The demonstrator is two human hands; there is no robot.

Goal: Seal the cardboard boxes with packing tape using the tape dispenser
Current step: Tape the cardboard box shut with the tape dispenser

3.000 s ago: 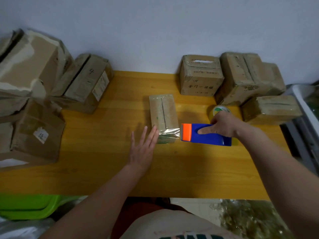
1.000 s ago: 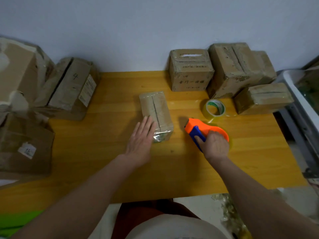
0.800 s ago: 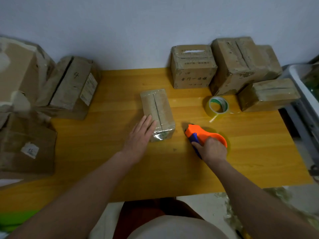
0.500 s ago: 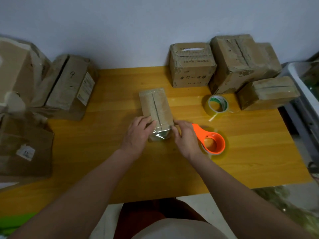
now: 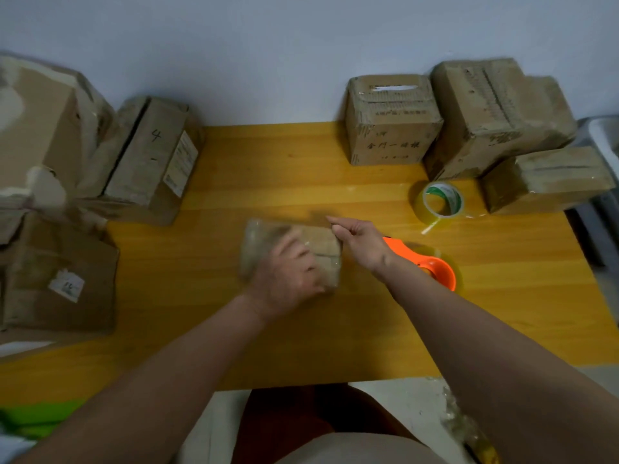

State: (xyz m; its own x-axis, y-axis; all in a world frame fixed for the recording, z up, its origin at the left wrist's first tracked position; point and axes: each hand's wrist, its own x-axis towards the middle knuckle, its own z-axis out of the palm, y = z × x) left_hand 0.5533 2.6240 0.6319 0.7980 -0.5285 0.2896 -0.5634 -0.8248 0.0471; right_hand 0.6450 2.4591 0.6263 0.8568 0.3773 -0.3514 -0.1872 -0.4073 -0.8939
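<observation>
Cardboard box, taped and blurred, lies mid-table between both hands. Left hand rests over it, fingers seemingly curled around it, though blur hides detail; right hand pinches its far right corner. Orange tape dispenser lies beside the right wrist. Another box reads "4". Yellow wooden table meets a pale wall.

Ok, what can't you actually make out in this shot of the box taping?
- Head view: the small box is motion-blurred and half covered by the left hand, so its seam and tape are unreadable.
- Left hand's grip is smeared.
- Tape dispenser: partly behind the right hand and wrist.
- Far box: printed writing too small.
- Left-side box: cut by the frame edge.
</observation>
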